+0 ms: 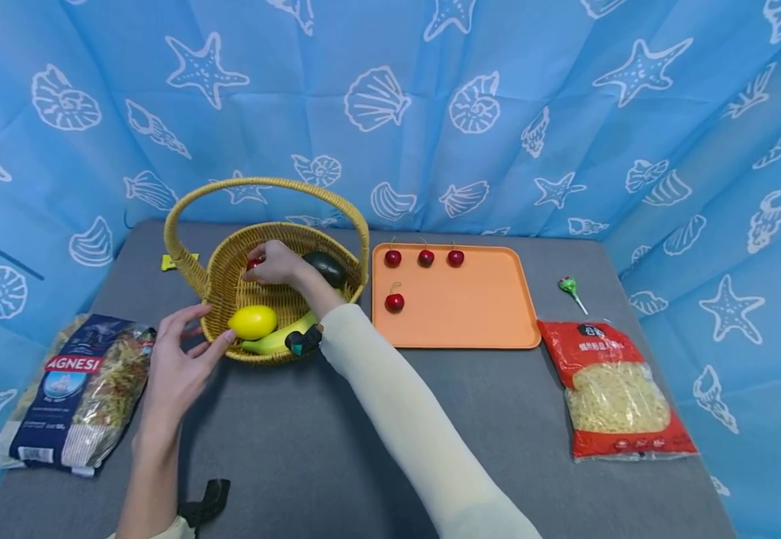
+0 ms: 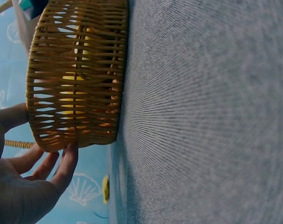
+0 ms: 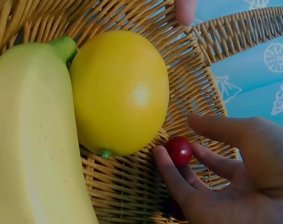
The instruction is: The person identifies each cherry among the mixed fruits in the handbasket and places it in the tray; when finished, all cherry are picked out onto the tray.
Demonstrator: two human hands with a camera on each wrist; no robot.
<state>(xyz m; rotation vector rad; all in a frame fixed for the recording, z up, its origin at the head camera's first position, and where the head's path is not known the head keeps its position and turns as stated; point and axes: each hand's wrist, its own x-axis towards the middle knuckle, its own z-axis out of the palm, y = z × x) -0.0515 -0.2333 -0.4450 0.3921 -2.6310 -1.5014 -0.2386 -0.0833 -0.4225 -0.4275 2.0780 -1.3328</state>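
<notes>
A wicker basket (image 1: 282, 232) with a tall arched handle stands at the left of the table. My left hand (image 1: 177, 359) grips its near left rim, thumb and fingers on either side of the wall (image 2: 76, 93). Inside the basket, my right hand (image 1: 274, 263) holds a red cherry (image 3: 179, 151) between its fingers, close to the woven bottom. Beside it lie a yellow lemon (image 1: 253, 323) and a banana (image 3: 34, 135). A dark avocado-like fruit (image 1: 325, 267) sits at the basket's right side, partly behind the right wrist.
Right of the basket, an orange tray (image 1: 464, 307) bears several cherries (image 1: 394, 302). A red pasta bag (image 1: 619, 389) and a green lollipop (image 1: 568, 285) lie farther right. An Agnesi pasta bag (image 1: 73, 393) is at left, with a small yellow packet (image 1: 169, 262) behind.
</notes>
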